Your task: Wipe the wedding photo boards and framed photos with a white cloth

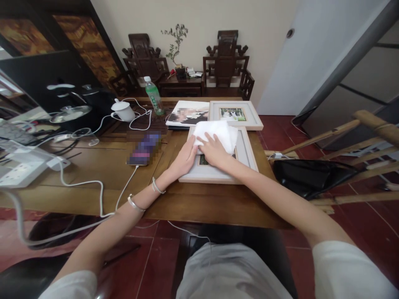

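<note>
One white cloth lies bunched on top of a framed picture, which rests flat near the right end of the wooden tabletop. My right hand presses down on the cloth with its fingers spread, closed around nothing. My left hand rests at the frame's left side, fingertips by the cloth's edge; I cannot tell whether it grips either. Just behind lie a second framed picture and, beside it, a white-edged print. To my left, a blurred phone sits with a white cable at its near end. Farther back stand a green-labelled bottle and a lidded white cup.
</note>
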{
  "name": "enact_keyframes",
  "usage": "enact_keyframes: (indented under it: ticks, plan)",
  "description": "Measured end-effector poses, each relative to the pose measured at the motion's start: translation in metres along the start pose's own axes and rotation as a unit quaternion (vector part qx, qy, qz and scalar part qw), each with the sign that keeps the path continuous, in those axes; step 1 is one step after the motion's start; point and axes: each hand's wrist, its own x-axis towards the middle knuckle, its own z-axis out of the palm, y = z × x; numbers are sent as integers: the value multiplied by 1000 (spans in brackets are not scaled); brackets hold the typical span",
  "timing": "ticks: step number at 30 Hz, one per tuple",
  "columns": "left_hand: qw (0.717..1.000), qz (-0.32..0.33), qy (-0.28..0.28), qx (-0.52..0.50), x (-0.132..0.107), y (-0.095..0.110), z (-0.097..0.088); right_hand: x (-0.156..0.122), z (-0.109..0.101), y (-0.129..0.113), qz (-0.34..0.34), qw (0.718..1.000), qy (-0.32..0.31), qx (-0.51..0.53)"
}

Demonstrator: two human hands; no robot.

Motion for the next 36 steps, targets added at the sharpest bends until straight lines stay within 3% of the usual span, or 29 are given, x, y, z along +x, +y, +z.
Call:
enact_keyframes:
  ticks: [4, 8, 11, 16, 21, 25, 31, 36]
  plan:
    - [999, 5, 32, -12, 1, 2, -1, -2, 0, -7, -28, 999, 14, -26]
    - [997, 5, 75, -36, 2, 3, -3, -38, -7, -26, -97, 995, -31, -23]
    - [998, 1, 59, -27, 2, 2, 0, -66, -12, -32, -120, 992, -42, 17]
    - [1000, 5, -8, 22, 3, -6, 6, -91, -20, -16, -89, 994, -52, 20]
    - [999, 19, -5, 28, 5, -9, 6, -108, -33, 3, -45, 995, -93, 9]
    - [1000, 20, 12, 4, 6, -7, 4, -105, -37, -13, -68, 994, -59, 67]
    - [996, -53, 20, -75, 5, -7, 0, -76, -37, -59, -132, 986, -10, 97]
    - [1000, -2, 11, -29, 3, -5, 0, -80, -31, -58, -124, 989, 5, 82]
